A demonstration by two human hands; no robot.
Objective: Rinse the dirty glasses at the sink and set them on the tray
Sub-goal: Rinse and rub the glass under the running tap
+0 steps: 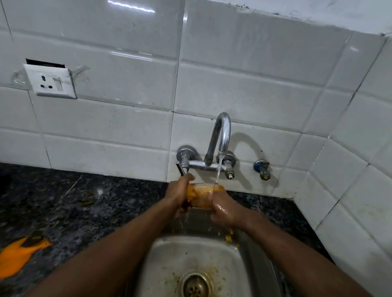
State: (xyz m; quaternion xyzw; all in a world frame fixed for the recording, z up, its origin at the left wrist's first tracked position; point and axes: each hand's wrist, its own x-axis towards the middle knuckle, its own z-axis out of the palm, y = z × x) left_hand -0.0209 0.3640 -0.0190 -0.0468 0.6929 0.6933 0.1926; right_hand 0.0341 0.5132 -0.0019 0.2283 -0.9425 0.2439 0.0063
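The glass (200, 195) I hold is clear, filmed with orange residue. My right hand (225, 210) shines wet. The tap (221, 136) is glossy chromed metal, the sink (167, 256) dull steel with brownish stains, the counter (83, 205) polished dark speckled stone, the wall tiles (126, 75) glossy white ceramic.

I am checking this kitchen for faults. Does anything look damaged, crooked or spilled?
Yes. The wall socket sits tilted, with a dark gap above it, so it looks loose. On the dark counter, left of the sink, lie orange smears.
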